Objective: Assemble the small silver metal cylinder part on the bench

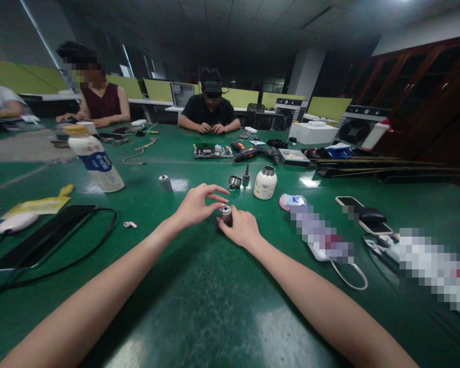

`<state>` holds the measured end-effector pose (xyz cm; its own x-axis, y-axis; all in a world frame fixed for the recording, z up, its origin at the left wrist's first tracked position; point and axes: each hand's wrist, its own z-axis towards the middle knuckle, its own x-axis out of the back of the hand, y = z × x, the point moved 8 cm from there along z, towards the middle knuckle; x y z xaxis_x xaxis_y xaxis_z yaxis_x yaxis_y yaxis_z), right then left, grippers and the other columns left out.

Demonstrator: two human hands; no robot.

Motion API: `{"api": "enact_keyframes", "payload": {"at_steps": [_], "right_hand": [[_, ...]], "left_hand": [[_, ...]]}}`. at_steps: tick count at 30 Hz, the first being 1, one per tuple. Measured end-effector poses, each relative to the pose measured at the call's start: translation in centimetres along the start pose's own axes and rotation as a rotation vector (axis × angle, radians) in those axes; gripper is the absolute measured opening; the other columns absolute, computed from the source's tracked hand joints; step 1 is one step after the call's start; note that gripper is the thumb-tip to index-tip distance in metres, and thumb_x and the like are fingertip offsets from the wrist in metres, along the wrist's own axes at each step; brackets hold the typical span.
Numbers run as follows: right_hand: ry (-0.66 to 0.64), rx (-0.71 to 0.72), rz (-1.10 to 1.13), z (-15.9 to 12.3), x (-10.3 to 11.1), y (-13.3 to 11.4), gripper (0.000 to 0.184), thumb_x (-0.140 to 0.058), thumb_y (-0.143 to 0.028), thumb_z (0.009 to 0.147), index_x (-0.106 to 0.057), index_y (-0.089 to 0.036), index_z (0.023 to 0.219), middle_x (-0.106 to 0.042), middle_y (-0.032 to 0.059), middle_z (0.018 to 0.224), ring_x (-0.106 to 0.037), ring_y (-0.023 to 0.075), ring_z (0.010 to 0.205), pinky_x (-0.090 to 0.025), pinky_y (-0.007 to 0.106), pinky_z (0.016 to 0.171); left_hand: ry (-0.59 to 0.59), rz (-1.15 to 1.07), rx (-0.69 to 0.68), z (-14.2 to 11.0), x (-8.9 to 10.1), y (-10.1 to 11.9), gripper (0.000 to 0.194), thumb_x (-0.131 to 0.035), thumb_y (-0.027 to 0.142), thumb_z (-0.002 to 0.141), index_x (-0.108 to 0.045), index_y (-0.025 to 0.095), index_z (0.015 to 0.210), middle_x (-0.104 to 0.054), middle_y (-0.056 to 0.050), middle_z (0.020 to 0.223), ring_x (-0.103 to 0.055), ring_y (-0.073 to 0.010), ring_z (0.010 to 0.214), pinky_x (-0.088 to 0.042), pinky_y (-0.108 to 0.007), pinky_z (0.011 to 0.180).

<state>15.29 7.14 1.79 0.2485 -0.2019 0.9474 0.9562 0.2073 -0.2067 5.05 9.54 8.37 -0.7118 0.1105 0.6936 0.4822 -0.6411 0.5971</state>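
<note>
My right hand [243,227] is wrapped round a small grey metal cylinder [225,210] on the green table, its top face with a dark spot showing between the fingers. My left hand [197,205] hovers beside it, fingers stretched and apart. The left thumb tip lies close to the cylinder's top; whether it touches I cannot tell. Another grey metal cylinder [165,184] stands upright further left. Beyond my hands are a shiny steel cup-like lid [234,182], a dark stopper-like part [246,176] and a cream lidless bottle [266,183].
At left are a tilted-looking drink bottle [97,161], a black tablet [42,237] with a cable and an earbud [130,224]. Further back lie a circuit board [212,151] and power drills [247,152]. A phone [362,214] rests at right. Other people sit across the table.
</note>
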Motion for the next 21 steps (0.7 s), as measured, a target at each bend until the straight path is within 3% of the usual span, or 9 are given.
{"api": "enact_keyframes", "payload": {"at_steps": [10, 17, 21], "right_hand": [[-0.027, -0.011, 0.018, 0.0, 0.0, 0.0, 0.039, -0.043, -0.051, 0.091, -0.054, -0.017, 0.106, -0.071, 0.0112, 0.097, -0.067, 0.0248, 0.09, -0.044, 0.031, 0.076], [-0.039, 0.001, 0.007, 0.0, 0.0, 0.0, 0.039, -0.041, -0.052, 0.092, -0.052, -0.017, 0.106, -0.07, 0.0102, 0.097, -0.067, 0.0247, 0.088, -0.044, 0.031, 0.075], [-0.039, -0.009, -0.004, 0.0, 0.0, 0.0, 0.039, -0.042, -0.053, 0.091, -0.052, -0.018, 0.104, -0.07, 0.0099, 0.096, -0.067, 0.025, 0.088, -0.044, 0.031, 0.073]], "left_hand": [[-0.048, 0.205, -0.044, 0.0, -0.5, 0.6, 0.025, -0.065, 0.026, 0.08, -0.064, 0.023, 0.104, -0.077, 0.0, 0.088, -0.068, -0.0233, 0.091, -0.04, -0.038, 0.087], [0.004, -0.049, 0.123, -0.1, -0.5, 0.0, 0.039, -0.045, 0.046, 0.091, -0.064, 0.022, 0.116, -0.076, -0.003, 0.092, -0.071, -0.0227, 0.088, -0.049, -0.029, 0.077], [0.134, -0.005, 0.245, -0.3, 1.2, -0.5, 0.048, -0.04, 0.054, 0.091, -0.067, 0.02, 0.111, -0.073, -0.001, 0.064, -0.071, -0.0224, 0.069, -0.048, -0.027, 0.065]]}}
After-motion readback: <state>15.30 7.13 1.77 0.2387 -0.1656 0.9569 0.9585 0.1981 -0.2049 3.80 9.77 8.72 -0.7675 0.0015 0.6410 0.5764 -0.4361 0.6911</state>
